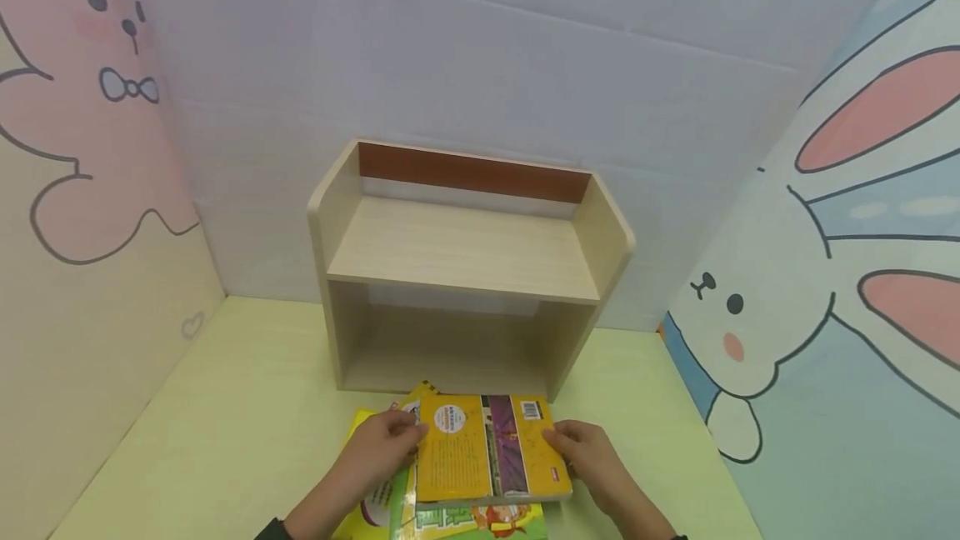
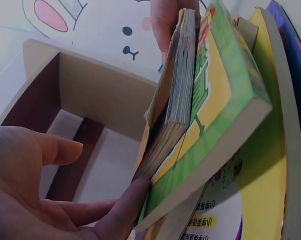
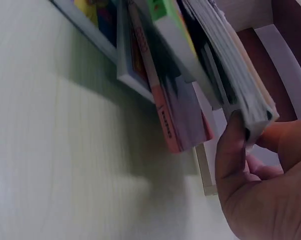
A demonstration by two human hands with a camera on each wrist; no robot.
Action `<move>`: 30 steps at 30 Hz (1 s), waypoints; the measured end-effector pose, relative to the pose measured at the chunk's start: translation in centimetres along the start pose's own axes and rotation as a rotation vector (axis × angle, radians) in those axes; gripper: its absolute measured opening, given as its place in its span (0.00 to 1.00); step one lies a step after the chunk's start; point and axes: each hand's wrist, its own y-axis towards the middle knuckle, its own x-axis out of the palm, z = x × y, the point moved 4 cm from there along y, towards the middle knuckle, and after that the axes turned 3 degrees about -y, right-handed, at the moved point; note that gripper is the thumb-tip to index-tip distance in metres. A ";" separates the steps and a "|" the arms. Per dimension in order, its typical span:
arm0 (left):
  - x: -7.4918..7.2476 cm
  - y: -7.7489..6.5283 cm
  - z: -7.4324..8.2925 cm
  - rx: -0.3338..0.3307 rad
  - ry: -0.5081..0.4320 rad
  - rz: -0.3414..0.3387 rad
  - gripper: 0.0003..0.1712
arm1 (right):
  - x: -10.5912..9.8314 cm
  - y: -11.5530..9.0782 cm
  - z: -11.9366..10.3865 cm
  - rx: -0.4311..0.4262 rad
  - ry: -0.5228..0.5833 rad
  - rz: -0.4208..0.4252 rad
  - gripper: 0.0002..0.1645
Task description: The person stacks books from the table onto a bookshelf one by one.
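Note:
A yellow book (image 1: 457, 469) with a purple band, a round white label and a barcode lies over a pile of other books. My left hand (image 1: 386, 446) pinches its left edge. At the opposite edge, my right hand (image 1: 590, 454) grips the same book between thumb and fingers; its page block (image 3: 230, 55) shows in the right wrist view. Directly beneath is a green-edged book (image 2: 225, 135) with a cartoon figure. A larger yellow book (image 2: 263, 190) sticks out of the pile to the left.
Behind the pile stands a light wooden two-tier shelf (image 1: 465, 286) with raised sides. Lower in the pile, a book with a pink spine (image 3: 163, 117) juts out. Cartoon-printed walls (image 1: 780, 298) flank the pale tabletop (image 1: 247, 407).

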 end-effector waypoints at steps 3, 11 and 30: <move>0.2 0.2 0.0 -0.027 -0.032 -0.025 0.34 | -0.2 -0.3 -0.1 0.012 0.061 0.020 0.26; 0.1 0.5 0.0 -0.054 -0.146 -0.066 0.32 | -0.4 -1.5 -1.0 -0.010 0.215 0.036 0.31; -2.0 -2.2 2.5 0.062 -0.291 0.034 0.31 | 0.3 -4.6 -4.5 -0.090 0.404 0.039 0.33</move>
